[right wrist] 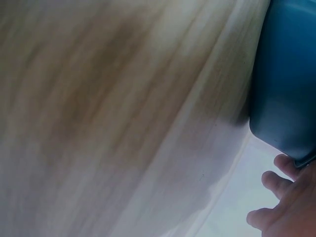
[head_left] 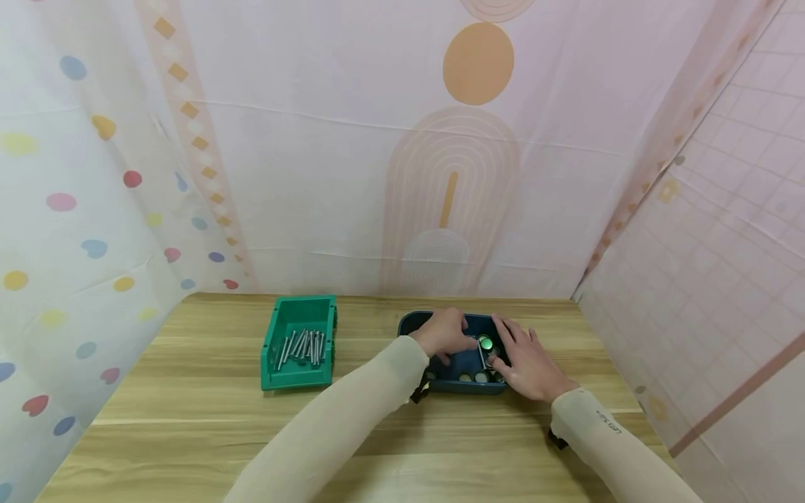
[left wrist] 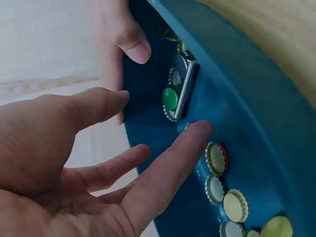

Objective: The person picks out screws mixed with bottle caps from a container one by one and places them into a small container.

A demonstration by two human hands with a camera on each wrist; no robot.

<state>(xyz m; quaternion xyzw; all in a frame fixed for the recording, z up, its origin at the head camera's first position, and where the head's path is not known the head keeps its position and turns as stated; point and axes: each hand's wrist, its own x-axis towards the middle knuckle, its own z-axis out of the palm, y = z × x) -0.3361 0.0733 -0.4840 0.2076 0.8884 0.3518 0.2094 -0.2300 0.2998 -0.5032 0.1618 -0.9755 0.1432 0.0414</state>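
A dark blue bin (head_left: 462, 386) holds several bottle caps (left wrist: 236, 205), some with their undersides up. At its right end a green cap (left wrist: 170, 98) lies against a narrow, shiny metal piece (left wrist: 187, 91) whose kind I cannot tell. My left hand (head_left: 445, 332) reaches into the bin from above, thumb and fingers apart, with nothing between them. The right hand (head_left: 533, 365) holds the bin's right end, its thumb inside the rim and the other fingers outside, as the right wrist view partly shows.
To the left on the wooden table (head_left: 207, 391) stands a green tray (head_left: 295, 379) with several long metal screws or bolts (head_left: 305, 346) in it. Patterned cloth (head_left: 314, 175) hangs behind the table and along both sides.
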